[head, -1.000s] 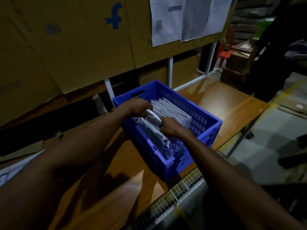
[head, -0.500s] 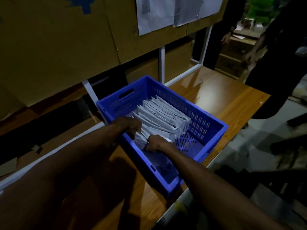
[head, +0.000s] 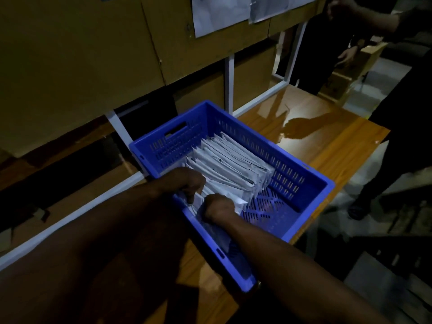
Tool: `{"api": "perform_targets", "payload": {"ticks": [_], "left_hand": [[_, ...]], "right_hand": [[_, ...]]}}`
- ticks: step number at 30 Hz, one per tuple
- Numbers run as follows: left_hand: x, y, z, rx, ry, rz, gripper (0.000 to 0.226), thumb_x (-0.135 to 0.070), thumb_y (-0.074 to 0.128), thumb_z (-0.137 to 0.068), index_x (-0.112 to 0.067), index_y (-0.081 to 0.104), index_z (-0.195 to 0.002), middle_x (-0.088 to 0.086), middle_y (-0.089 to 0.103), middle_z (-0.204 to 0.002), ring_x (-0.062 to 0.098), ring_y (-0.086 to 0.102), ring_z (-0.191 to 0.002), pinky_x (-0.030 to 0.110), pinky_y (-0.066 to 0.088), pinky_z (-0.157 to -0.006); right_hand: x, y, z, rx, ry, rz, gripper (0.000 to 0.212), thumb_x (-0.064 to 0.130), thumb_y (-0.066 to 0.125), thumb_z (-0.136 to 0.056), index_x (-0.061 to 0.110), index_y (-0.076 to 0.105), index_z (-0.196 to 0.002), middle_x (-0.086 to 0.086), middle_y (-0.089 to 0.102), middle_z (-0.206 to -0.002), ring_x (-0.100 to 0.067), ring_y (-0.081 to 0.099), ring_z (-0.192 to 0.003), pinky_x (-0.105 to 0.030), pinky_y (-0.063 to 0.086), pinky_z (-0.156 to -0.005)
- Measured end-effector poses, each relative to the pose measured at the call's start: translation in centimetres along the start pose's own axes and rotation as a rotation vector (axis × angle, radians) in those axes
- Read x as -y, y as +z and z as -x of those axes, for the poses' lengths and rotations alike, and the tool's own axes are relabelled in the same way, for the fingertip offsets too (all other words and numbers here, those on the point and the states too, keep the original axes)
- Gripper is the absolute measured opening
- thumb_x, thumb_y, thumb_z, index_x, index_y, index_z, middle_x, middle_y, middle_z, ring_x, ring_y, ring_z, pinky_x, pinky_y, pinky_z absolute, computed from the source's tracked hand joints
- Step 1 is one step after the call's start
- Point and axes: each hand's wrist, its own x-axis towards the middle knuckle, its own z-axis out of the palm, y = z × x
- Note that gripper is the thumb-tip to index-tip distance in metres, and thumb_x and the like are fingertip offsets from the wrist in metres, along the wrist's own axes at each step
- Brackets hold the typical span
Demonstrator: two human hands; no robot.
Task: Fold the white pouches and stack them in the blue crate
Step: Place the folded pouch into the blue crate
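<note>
A blue slotted crate sits on the wooden table. Inside it a row of folded white pouches stands on edge, leaning toward the near-left wall. My left hand reaches over the crate's left rim, fingers curled round the nearest pouch. My right hand is inside the crate, curled on the same pouch at its right side. The lower part of that pouch is hidden behind my hands and arms.
The wooden table extends to the right of the crate. Cardboard panels with pinned papers stand behind on a white frame. A person in dark clothes stands at the table's right end.
Both hands stay at the near end of the pouch row; the right hand has sunk a little deeper into the crate. My head has tilted down, so the crate appears lower and closer.
</note>
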Motion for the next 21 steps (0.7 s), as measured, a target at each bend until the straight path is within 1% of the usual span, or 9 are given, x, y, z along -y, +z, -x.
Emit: {"api": "perform_targets", "payload": {"ticks": [2, 3, 4, 6, 8, 10, 15, 18, 21], "left_hand": [[0.3, 0.0, 0.4, -0.035, -0.005, -0.029, 0.018, -0.029, 0.086, -0.073, -0.02, 0.071, -0.075, -0.003, 0.052, -0.056, 0.016, 0.055, -0.052, 0.023, 0.045, -0.046], [0.7, 0.0, 0.3, -0.066, -0.023, -0.033, 0.022, -0.033, 0.085, -0.072, -0.017, 0.075, -0.084, -0.004, 0.056, -0.06, 0.018, 0.061, -0.057, 0.026, 0.05, -0.051], [1.0, 0.0, 0.4, -0.103, -0.027, -0.034, 0.028, -0.035, 0.085, -0.072, -0.017, 0.076, -0.091, -0.005, 0.06, -0.068, 0.021, 0.065, -0.067, 0.028, 0.051, -0.057], [1.5, 0.1, 0.5, -0.151, -0.013, -0.049, 0.034, -0.036, 0.083, -0.075, -0.018, 0.075, -0.103, 0.001, 0.065, -0.087, 0.026, 0.067, -0.087, 0.03, 0.051, -0.068], [1.9, 0.2, 0.3, -0.193, -0.016, -0.032, 0.036, -0.036, 0.082, -0.076, -0.021, 0.075, -0.108, 0.006, 0.069, -0.102, 0.028, 0.067, -0.096, 0.033, 0.053, -0.075], [2.0, 0.3, 0.1, -0.213, -0.025, -0.005, 0.039, -0.035, 0.083, -0.075, -0.021, 0.074, -0.111, 0.008, 0.069, -0.11, 0.028, 0.065, -0.1, 0.033, 0.05, -0.078], [1.6, 0.3, -0.4, -0.209, -0.063, 0.023, 0.044, -0.033, 0.085, -0.075, -0.017, 0.072, -0.114, 0.009, 0.067, -0.113, 0.028, 0.064, -0.104, 0.027, 0.039, -0.072], [1.7, 0.3, -0.9, -0.195, -0.073, 0.029, 0.044, -0.034, 0.086, -0.074, -0.017, 0.072, -0.112, 0.005, 0.063, -0.1, 0.028, 0.065, -0.101, 0.03, 0.046, -0.075], [1.8, 0.1, -0.8, -0.209, -0.053, 0.011, 0.035, -0.037, 0.086, -0.071, -0.02, 0.076, -0.1, 0.001, 0.064, -0.085, 0.027, 0.068, -0.09, 0.037, 0.057, -0.075]], "right_hand": [[0.1, -0.1, 0.1, -0.067, 0.002, 0.032, 0.037, 0.024, 0.06, -0.093, 0.012, 0.061, -0.128, -0.009, 0.061, -0.132, -0.028, 0.059, -0.121, -0.036, 0.049, -0.092], [0.2, -0.2, 0.2, -0.109, 0.002, 0.053, 0.033, 0.022, 0.058, -0.095, 0.011, 0.062, -0.126, -0.009, 0.061, -0.131, -0.028, 0.06, -0.12, -0.035, 0.049, -0.093], [0.3, -0.3, 0.3, -0.16, 0.005, 0.073, 0.03, 0.02, 0.056, -0.097, 0.011, 0.063, -0.124, -0.009, 0.063, -0.129, -0.028, 0.061, -0.119, -0.035, 0.049, -0.092], [0.5, -0.7, 0.6, -0.252, 0.003, 0.112, 0.026, 0.017, 0.052, -0.098, 0.011, 0.065, -0.12, -0.008, 0.065, -0.125, -0.028, 0.063, -0.116, -0.033, 0.049, -0.089], [0.5, -0.8, 0.7, -0.293, 0.001, 0.142, 0.026, 0.017, 0.051, -0.099, 0.012, 0.066, -0.119, -0.008, 0.066, -0.122, -0.028, 0.064, -0.113, -0.032, 0.049, -0.086], [0.5, -0.9, 0.8, -0.293, 0.004, 0.155, 0.026, 0.018, 0.051, -0.099, 0.013, 0.066, -0.12, -0.008, 0.066, -0.122, -0.028, 0.064, -0.113, -0.033, 0.049, -0.086], [0.0, -1.3, 1.0, -0.258, 0.004, 0.166, 0.028, 0.016, 0.053, -0.097, 0.011, 0.063, -0.123, -0.008, 0.063, -0.126, -0.028, 0.062, -0.116, -0.034, 0.049, -0.089], [-0.2, -1.3, 1.0, -0.258, 0.013, 0.184, 0.03, 0.016, 0.053, -0.097, 0.011, 0.061, -0.125, -0.009, 0.062, -0.128, -0.029, 0.061, -0.117, -0.034, 0.049, -0.089], [-0.3, -1.5, 0.8, -0.281, 0.031, 0.184, 0.03, 0.012, 0.05, -0.097, 0.011, 0.062, -0.124, -0.009, 0.063, -0.127, -0.03, 0.061, -0.118, -0.034, 0.048, -0.09]]}}
